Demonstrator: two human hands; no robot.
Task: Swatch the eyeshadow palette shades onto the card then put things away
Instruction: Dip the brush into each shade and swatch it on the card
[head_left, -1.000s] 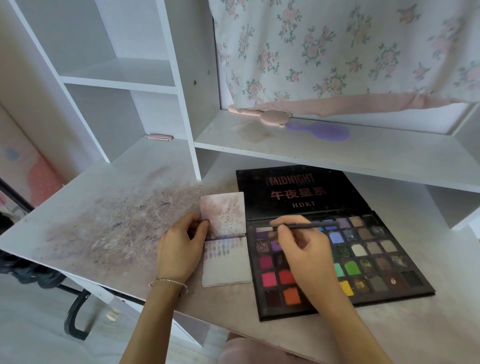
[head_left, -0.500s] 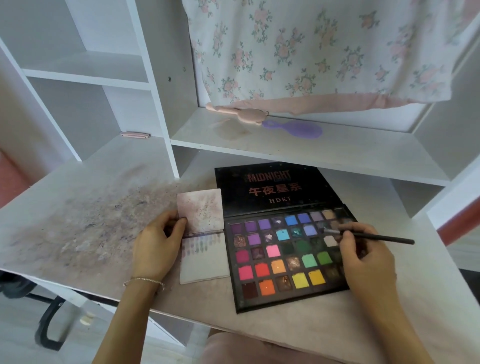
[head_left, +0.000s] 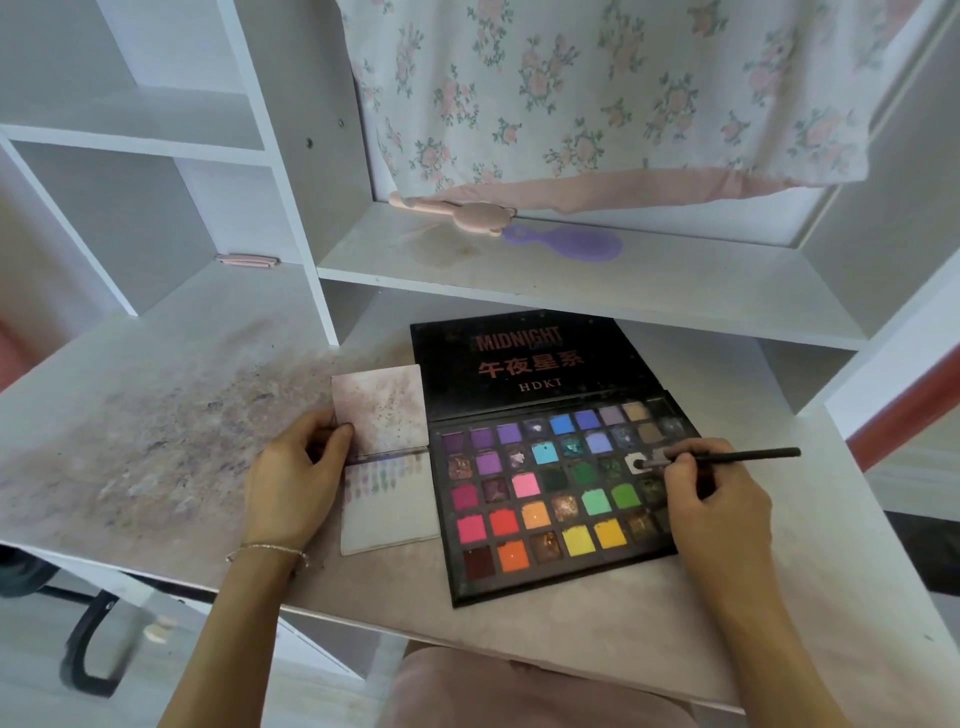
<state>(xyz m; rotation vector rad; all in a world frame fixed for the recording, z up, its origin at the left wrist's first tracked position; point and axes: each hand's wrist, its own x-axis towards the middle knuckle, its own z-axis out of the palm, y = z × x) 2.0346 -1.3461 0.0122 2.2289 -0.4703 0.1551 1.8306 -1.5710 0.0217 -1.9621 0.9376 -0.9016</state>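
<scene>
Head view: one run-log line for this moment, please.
step: loading brush | right hand: grips brush, tip in white pan of palette | left hand: holds card edge | swatching: unfinished

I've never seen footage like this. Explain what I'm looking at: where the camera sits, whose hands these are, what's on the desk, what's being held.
There is no machine here. A camera worn on a person's head looks down at their own two hands.

On the desk lies an open eyeshadow palette, with a swatch card beside it.

The right hand holds a thin makeup brush, its tip on a white shade. The left hand grips the card's edge.
</scene>
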